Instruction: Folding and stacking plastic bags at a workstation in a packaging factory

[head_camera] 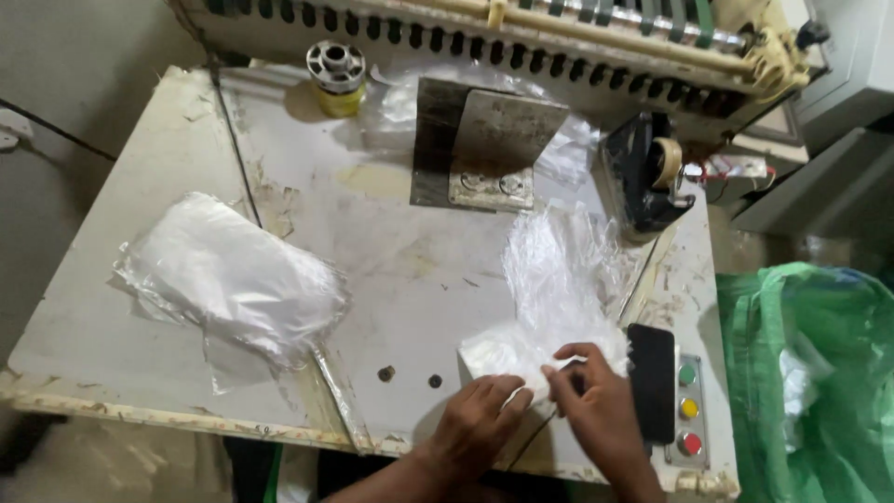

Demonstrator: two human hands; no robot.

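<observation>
1. Clear plastic is what we are handling: a crinkled clear plastic bag (559, 279) is lying on the worn white worktable (391, 270), its near end sitting over a white folded piece (507, 352) right at our fingers.
2. Our left hand (480, 414) is pressing flat on the near corner of that white piece, fingers closed down on it rather than curled round it, seemingly to keep it from sliding.
3. Our right hand (596, 396) is pinching the white piece's edge between thumb and fingertips, almost shut; how much of the film it is gripping we cannot tell.
4. Taking the bag as our landmark: left of it, well apart, a stack of clear bags (233, 279) is resting near the table's left edge, likely kept out of the working spot.
5. Just right of the bag a black pad (652, 382) is lying beside a panel with green, yellow and red buttons (689, 408), leaving us little room on that side.
6. Beyond the bag a tilted metal plate (484, 149) and a tape dispenser (647, 177) are closing off the far side.
7. Between the bag and the stack the tabletop is giving the widest room; our hands are working close to the near edge. A green sack (810, 373) is hanging off to the right of the table.
</observation>
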